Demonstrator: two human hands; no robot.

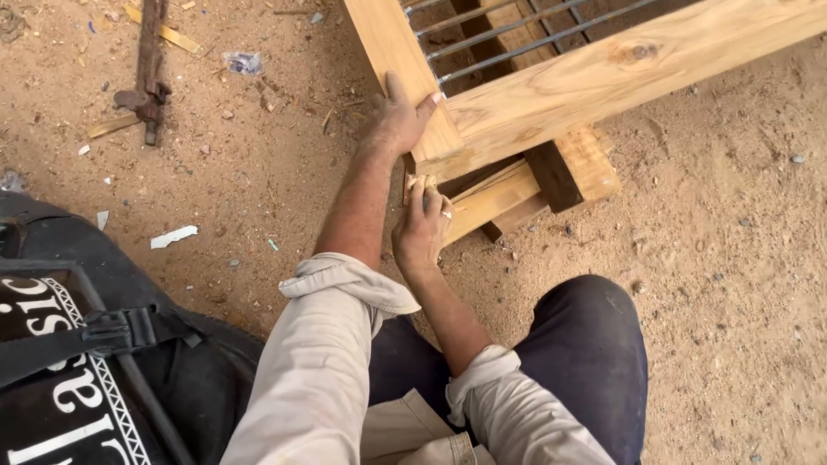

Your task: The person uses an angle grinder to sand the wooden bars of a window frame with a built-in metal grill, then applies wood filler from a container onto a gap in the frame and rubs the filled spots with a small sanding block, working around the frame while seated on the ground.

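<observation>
From the head view, your left hand grips the corner of the wooden frame on the sandy floor. Your right hand pinches a small wooden wedge just beneath that corner, beside the support blocks.

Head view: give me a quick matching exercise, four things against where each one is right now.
Things:
1. left hand
2. right hand
3. metal clamp
4. black bag

Places:
A. lying on the sand at upper left, apart from both hands
B. gripping the corner of the wooden frame from above
C. at lower left, beside the person's sleeve
D. lower down, at the wooden blocks under the frame corner

Pairs: 1-B, 2-D, 3-A, 4-C
</observation>
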